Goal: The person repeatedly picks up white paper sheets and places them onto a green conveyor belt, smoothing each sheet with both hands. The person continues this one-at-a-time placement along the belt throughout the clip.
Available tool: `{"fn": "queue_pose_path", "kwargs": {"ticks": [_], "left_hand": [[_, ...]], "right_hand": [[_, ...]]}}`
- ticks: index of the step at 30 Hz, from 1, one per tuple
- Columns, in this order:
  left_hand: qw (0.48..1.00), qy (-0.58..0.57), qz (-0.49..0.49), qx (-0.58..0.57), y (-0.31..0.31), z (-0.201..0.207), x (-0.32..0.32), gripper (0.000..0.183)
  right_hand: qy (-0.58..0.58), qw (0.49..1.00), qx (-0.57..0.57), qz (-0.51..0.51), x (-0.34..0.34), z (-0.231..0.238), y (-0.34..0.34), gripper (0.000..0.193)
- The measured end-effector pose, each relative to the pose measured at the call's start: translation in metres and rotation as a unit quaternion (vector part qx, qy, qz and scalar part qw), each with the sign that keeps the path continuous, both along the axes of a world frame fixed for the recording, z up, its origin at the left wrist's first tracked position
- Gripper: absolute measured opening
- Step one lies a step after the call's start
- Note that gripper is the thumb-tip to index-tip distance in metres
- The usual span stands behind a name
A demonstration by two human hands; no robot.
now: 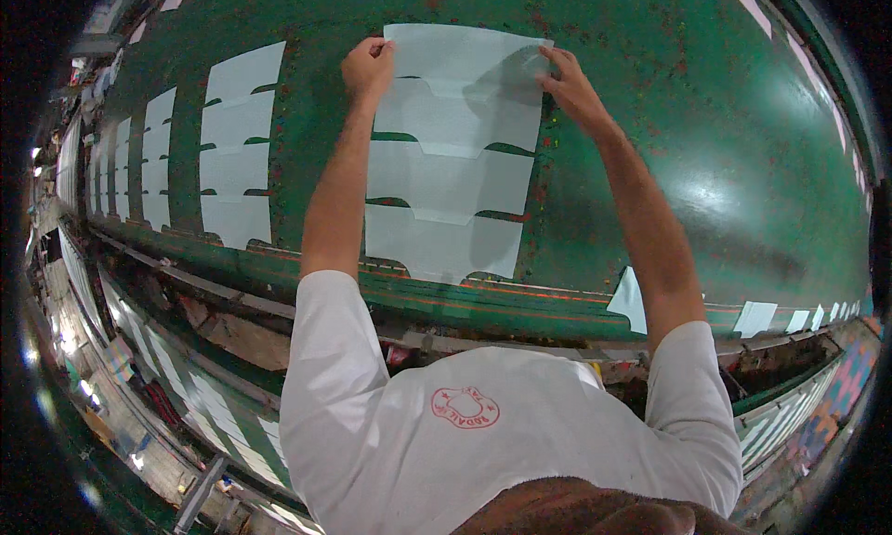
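A white cut panel [455, 57], which looks like cloth, lies at the far end of a column on the green table. My left hand [369, 69] pinches its far left corner between thumb and fingers. At the opposite corner, my right hand [569, 82] grips the edge with the thumb below and the fingers above. Nearer to me in the same column are several similar white panels [446, 177] with notched lower edges and a central tab. Dark green gaps show at the notches between one panel and another. Shadow falls over the right part of the column.
More columns of white panels [240, 126] lie to the left on the long green table [706, 117]. Single white pieces, one a tilted panel [629, 300], sit along the near edge at right. A rail [520, 335] runs between my body and the tabletop.
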State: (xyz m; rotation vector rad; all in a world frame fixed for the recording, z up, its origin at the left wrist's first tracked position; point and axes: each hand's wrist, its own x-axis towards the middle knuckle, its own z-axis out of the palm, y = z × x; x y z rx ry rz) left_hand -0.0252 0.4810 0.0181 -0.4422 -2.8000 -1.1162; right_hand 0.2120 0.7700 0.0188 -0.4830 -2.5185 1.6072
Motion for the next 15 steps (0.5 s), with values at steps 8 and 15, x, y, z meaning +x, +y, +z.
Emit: {"fn": "queue_pose_path", "kwargs": {"ticks": [8,15], "left_hand": [[0.973,0.171,-0.065,-0.138,0.013,-0.022,-0.017,0.042],[0.948,0.159,-0.066,-0.266,0.106,-0.043,0.051,0.081]], "right_hand": [[-0.002,0.994,0.107,-0.007,-0.02,-0.01,-0.003,0.066],[0.047,0.994,-0.032,-0.09,0.029,0.002,-0.016,0.066]]}}
